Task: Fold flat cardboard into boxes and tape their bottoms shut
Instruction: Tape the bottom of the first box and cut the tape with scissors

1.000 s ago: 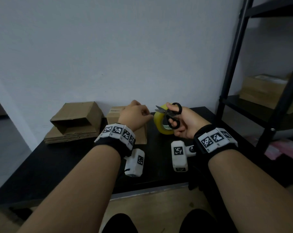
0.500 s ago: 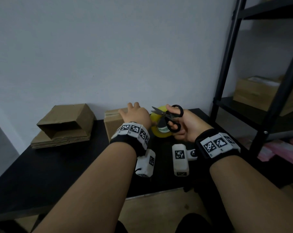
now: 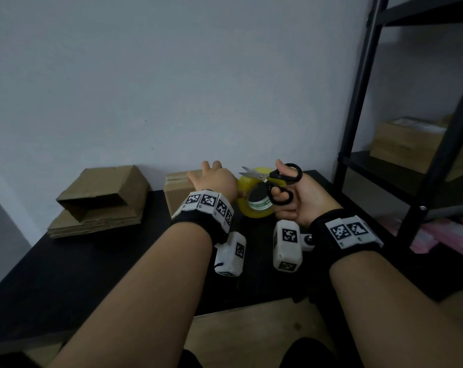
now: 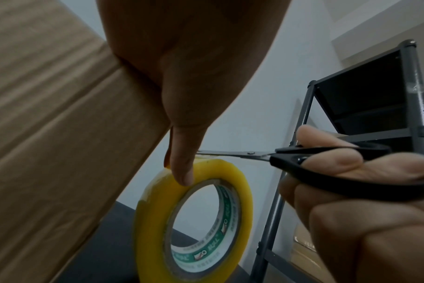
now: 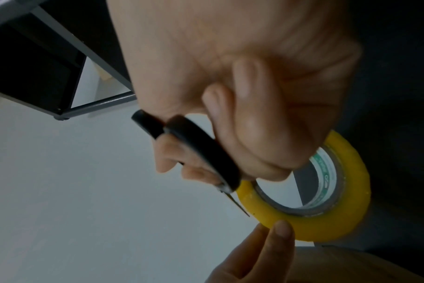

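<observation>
cutting the tape at the box

the right hand (image 3: 302, 200) grips the scissors (image 3: 274, 181); the left hand (image 3: 214, 181) lies flat on the box (image 3: 176, 192), thumb steadying the tape roll (image 4: 194, 220). the tape seems thin and sticky, best held taut.

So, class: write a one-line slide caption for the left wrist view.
Left hand rests on the box, thumb touching the tape roll, while the right hand holds scissors above it.

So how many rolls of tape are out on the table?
1. The yellow tape roll stands on edge between the hands, beside the cardboard box. Others may be hidden behind the hands or boxes.
</observation>
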`<state>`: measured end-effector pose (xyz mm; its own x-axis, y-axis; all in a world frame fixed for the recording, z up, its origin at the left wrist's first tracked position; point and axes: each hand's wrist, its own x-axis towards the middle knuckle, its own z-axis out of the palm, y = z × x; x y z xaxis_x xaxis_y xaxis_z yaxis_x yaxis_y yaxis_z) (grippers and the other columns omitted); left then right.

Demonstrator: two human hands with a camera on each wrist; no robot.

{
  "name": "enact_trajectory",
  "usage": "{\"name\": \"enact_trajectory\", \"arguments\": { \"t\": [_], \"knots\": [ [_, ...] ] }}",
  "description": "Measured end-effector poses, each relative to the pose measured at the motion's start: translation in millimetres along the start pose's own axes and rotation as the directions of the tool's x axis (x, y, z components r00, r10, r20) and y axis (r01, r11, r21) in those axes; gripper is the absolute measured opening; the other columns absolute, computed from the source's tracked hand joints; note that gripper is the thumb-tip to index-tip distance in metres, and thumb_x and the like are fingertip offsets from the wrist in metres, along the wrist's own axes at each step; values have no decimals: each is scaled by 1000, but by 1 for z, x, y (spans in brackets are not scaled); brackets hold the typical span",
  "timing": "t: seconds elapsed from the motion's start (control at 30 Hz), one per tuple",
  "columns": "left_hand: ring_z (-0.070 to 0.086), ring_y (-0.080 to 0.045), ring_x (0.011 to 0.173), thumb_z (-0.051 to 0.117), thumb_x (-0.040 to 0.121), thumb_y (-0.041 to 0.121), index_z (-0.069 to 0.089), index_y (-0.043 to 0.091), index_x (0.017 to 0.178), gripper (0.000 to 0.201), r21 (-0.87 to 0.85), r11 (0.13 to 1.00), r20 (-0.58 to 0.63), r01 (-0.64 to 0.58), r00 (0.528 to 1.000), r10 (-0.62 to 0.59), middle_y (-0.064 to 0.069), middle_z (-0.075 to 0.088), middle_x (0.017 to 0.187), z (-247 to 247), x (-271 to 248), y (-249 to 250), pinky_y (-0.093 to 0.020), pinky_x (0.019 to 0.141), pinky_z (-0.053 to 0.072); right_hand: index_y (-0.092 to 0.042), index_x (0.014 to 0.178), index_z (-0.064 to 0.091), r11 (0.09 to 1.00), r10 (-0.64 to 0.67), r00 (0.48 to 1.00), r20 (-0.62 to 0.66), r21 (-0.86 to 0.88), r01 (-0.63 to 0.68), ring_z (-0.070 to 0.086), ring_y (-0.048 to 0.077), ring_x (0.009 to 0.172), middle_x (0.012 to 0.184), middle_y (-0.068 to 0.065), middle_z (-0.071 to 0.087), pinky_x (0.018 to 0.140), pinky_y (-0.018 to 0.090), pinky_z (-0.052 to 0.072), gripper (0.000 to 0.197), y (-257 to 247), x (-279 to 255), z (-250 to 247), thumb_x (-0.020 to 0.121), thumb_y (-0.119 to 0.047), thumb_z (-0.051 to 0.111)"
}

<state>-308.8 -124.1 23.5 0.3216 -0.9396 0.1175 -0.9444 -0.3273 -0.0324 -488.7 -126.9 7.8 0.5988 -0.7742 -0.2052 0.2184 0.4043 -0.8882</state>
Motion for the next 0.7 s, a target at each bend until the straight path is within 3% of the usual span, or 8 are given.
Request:
{"name": "enact_trajectory", "arguments": {
  "t": [0.2, 0.43, 0.53, 0.6, 0.7],
  "knots": [
    [23, -27, 134, 58, 80, 65, 62, 37, 121, 50, -27, 999, -13, -27, 1000, 27, 3, 37, 140, 2, -1, -8, -57, 104, 26, -11, 64, 49, 1000, -1, 1000, 26, -16, 2, 27, 9, 34, 48, -3, 42, 38, 17, 14, 56, 2, 1, 3, 83, -63, 60],
    [23, -27, 133, 59, 81, 64, 63, 36, 120, 48, -34, 999, -24, -37, 999, 36, 1, 39, 137, 2, -4, -7, -58, 105, 25, -13, 59, 64, 999, -44, 996, 77, 34, 41, 30, 10, 40, 52, -2, 46, 41, 20, 16, 55, 4, 2, 6, 86, -61, 57],
    [22, -28, 135, 61, 81, 61, 63, 34, 120, 48, -42, 998, -34, -52, 998, 51, 1, 38, 139, 3, -5, -10, -59, 105, 24, -11, 64, 51, 978, -167, 978, 127, 146, 148, 29, 12, 38, 49, -1, 41, 37, 18, 22, 52, -4, 1, 8, 81, -60, 61],
    [21, -28, 136, 61, 81, 61, 62, 33, 122, 50, -39, 997, -37, -62, 998, 60, 1, 36, 142, 3, -5, -13, -59, 106, 23, -11, 67, 46, 957, -237, 967, 99, 198, 214, 28, 12, 38, 49, -1, 39, 39, 19, 21, 54, -22, -4, 10, 85, -60, 55],
    [20, -28, 137, 60, 81, 61, 62, 32, 123, 51, -30, 997, -32, -67, 997, 66, 1, 34, 144, 2, -7, -14, -60, 106, 23, -12, 68, 51, 968, -241, 970, -21, 66, 241, 29, 13, 43, 55, 1, 44, 42, 23, 21, 52, -45, -12, 16, 85, -61, 57]
  ]
}}
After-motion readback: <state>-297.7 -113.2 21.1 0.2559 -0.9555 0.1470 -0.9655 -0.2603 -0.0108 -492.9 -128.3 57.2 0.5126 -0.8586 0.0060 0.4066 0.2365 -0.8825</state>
